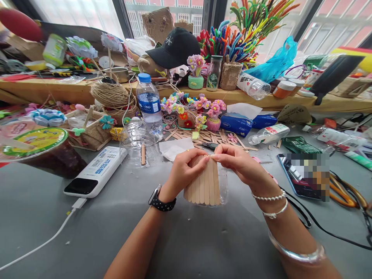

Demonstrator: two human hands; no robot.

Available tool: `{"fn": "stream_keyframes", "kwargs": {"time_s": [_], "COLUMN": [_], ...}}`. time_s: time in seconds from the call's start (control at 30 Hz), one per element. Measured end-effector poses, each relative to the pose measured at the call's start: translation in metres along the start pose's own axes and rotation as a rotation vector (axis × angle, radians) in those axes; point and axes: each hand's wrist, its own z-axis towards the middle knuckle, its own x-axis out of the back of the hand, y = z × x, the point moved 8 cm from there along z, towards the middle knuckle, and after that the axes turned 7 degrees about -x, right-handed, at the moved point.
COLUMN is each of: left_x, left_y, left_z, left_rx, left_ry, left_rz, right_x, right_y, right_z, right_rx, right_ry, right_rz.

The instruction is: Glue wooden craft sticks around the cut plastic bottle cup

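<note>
In front of me stands a piece of clear plastic bottle (223, 190), its near side covered by a row of upright wooden craft sticks (203, 186). My left hand (190, 166) is closed around the upper left of it, thumb lying over the stick tops. With finger and thumb pinched together, my right hand (232, 161) grips the top end of the rightmost stick, close to my left thumb. The right part of the plastic shows bare. Many loose craft sticks (215, 137) lie in a heap behind my hands, beside a white tissue (178, 149).
A clear plastic bottle piece (138, 141) and a water bottle (149, 104) stand left of the sticks. Further left are a white power bank (95, 170) with a cable and a drink cup (43, 151). At right lie a phone (299, 176) and scissors (344, 190).
</note>
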Motion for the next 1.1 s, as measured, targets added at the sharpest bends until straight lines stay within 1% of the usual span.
{"fn": "stream_keyframes", "kwargs": {"time_s": [0.3, 0.77, 0.87, 0.97, 1.1], "left_x": [0.0, 0.002, 0.002, 0.004, 0.005], "left_y": [0.0, 0.001, 0.0, -0.001, -0.002], "left_z": [0.0, -0.001, -0.002, -0.003, -0.004], "left_rx": [-0.007, -0.013, -0.016, -0.003, 0.005], "left_ry": [0.003, 0.012, 0.01, 0.016, 0.025], "left_rz": [0.003, 0.003, 0.007, 0.022, 0.023], "right_x": [0.001, 0.007, 0.012, 0.019, 0.021], "right_y": [0.001, -0.001, -0.008, -0.02, -0.027], "right_z": [0.0, 0.0, -0.004, -0.014, -0.028], "right_rx": [0.006, -0.008, -0.004, 0.048, 0.098], "right_ry": [0.008, 0.068, 0.108, 0.176, 0.208], "right_rz": [-0.026, -0.112, -0.187, -0.295, -0.471]}}
